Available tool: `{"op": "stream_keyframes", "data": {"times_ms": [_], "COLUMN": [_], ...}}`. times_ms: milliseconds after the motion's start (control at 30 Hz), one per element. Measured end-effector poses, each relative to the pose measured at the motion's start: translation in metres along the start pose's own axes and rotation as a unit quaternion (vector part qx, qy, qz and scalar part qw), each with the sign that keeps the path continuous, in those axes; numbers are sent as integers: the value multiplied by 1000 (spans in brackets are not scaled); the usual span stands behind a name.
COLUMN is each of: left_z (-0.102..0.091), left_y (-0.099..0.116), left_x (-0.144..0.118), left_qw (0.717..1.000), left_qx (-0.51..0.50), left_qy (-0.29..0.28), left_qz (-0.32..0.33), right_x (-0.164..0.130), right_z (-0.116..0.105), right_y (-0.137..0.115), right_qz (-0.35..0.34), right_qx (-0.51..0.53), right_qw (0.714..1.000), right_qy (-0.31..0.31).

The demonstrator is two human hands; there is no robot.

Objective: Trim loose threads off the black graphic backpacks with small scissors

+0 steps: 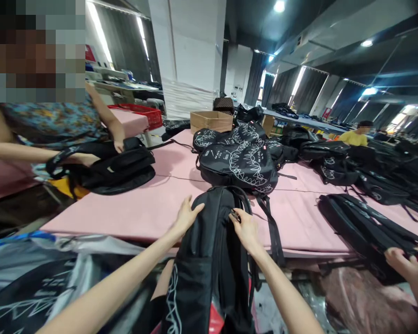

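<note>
A black backpack [209, 241] stands upright in front of me against the table's near edge, its side with a long zipper seam facing me. White scribbled line art runs down its lower left. My left hand [186, 215] holds the backpack's upper left side, thumb over the front and the other fingers partly hidden. At the upper right, my right hand [244, 227] pinches a small dark, shiny piece [234, 215] against the bag; whether it is a zipper pull or a small tool, I cannot make out. A black strap [273, 232] hangs down at the right.
Printed black backpacks [237, 157] lie piled on the pink table [142, 208]. On the left a co-worker handles another black backpack [125, 169]; at the right, another person's hand [404, 264] touches a backpack [362, 227]. Behind are a cardboard box [211, 122] and a red crate [155, 119].
</note>
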State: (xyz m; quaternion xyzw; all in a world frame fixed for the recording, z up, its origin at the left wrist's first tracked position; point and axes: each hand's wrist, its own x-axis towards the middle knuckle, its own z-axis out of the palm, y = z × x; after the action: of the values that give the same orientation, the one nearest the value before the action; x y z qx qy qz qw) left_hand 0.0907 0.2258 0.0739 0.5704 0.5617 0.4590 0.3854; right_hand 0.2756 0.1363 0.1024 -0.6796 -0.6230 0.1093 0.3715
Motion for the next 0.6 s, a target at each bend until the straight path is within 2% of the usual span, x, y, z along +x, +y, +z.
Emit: {"op": "stream_keyframes", "data": {"times_ms": [67,133,200,300,367,500,600], "left_z": [4,11,20,33,41,49,49], "left_y": [17,37,56,74,81,80,74], "left_x": [11,23,33,45,51,67,78], "left_qw": [981,929,885,841,834,892,911], "left_qx": [105,219,296,369,392,332,303], "left_qy": [7,-51,-131,-215,-238,-219,-222], "left_qz": [160,293,335,332,306,213,170], "right_x": [11,19,27,40,47,57,61], "right_z": [-3,-4,-3,2,7,13,17], "right_y": [9,12,15,21,28,38,42], "right_qz": [6,19,35,46,43,52,52], "right_qx": [-3,20,32,15,11,33,63], "right_qw": [1000,999,997,997,997,996,994], "right_qy": [16,43,67,64,58,68,67]}}
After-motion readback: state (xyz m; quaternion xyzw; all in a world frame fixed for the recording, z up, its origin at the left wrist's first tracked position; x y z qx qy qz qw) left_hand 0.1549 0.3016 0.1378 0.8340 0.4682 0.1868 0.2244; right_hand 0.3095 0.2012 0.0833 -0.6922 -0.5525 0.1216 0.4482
